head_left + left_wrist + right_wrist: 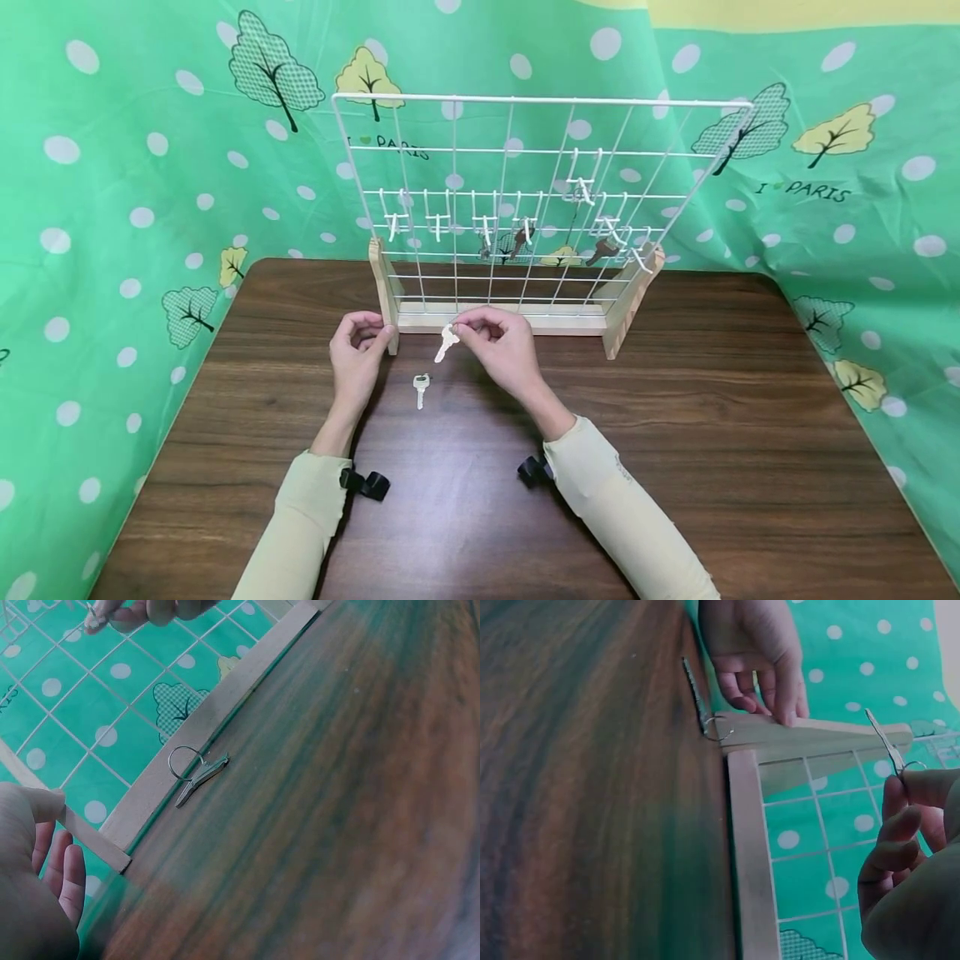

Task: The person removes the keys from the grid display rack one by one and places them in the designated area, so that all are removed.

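My right hand [504, 346] pinches a silver key [446, 343] between thumb and fingertips, in front of the rack's lower wooden bar. In the right wrist view, the held key [885, 741] has a thin ring by the fingertips. With thumb and fingers, my left hand [356, 354] holds the left wooden leg [384, 287] of a white wire grid rack [540, 100]. A second key [421, 392] lies on the table between the hands; its ring shows in the left wrist view, where the key [202, 780] lies near the wooden bar.
Several white hooks [438, 223] hang across the grid. Dark keys [523, 237] hang from some of them, one key [604, 250] toward the right. The rack stands at the back of a brown wood table [720, 450], before a green dotted cloth [135, 142].
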